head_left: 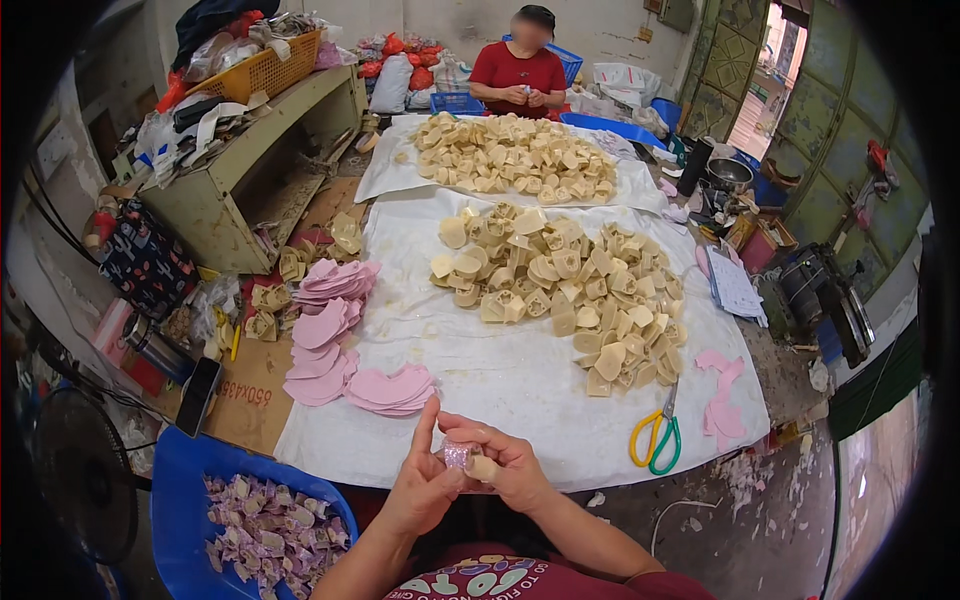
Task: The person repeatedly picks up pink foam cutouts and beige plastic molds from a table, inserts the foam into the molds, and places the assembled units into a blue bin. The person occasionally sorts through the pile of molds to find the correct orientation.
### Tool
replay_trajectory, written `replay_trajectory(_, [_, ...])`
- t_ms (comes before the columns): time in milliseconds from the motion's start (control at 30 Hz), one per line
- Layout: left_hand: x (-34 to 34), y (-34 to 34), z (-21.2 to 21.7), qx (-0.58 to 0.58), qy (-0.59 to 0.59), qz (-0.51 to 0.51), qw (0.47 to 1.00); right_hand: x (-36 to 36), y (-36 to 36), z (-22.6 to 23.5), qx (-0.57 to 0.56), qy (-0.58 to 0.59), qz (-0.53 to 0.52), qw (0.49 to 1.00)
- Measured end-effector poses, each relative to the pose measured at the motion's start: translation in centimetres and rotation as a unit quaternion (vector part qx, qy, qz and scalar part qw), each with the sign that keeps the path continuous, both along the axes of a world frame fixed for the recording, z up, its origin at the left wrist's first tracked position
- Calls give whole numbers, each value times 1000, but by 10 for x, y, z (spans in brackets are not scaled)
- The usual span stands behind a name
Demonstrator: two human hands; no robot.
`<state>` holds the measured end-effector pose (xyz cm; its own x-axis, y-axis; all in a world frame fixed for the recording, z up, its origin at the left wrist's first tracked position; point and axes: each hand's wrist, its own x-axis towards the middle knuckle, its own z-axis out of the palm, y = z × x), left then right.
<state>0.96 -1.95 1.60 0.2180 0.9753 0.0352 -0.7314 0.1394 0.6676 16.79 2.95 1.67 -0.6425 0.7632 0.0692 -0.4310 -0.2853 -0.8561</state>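
Near the table's front edge, my two hands meet around a small shoe heel (458,455) wrapped in glittery pink material. My left hand (424,492) grips it from the left, thumb against it and index finger pointing up. From the right, my right hand (515,468) closes on it, fingers over the top and thumb at its side. Parts of the heel are hidden by my fingers. Just beyond my hands lies a fanned stack of pink cut pieces (392,390), with more pink stacks (322,325) behind it. Beige plastic heels (560,265) form a big heap mid-table.
Scissors (657,430) with yellow and green handles lie at the front right, by pink scraps (722,400). A blue tub (180,500) of pink-wrapped heels stands at lower left. Across the table, a person in red (520,75) sits behind another beige heap (510,155).
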Motion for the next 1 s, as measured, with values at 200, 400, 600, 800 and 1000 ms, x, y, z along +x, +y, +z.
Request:
replay_trajectory(200, [6, -1, 12, 1, 42, 43, 998, -3, 10, -7, -34, 21, 17, 999])
replay_trajectory(400, [-13, -3, 5, 157, 296, 52, 941, 8, 4, -10, -136, 31, -40, 989])
replay_trajectory(600, [-24, -2, -1, 389, 642, 57, 659, 24, 6, -8, -175, -186, 8, 967])
replay_trajectory(800, [-28, 1, 14, 407, 663, 72, 624, 23, 2, -12, 0, -282, 33, 959])
replay_trajectory(1000, [-33, -5, 22, 321, 735, 24, 597, 17, -8, -2, 137, -286, -13, 948])
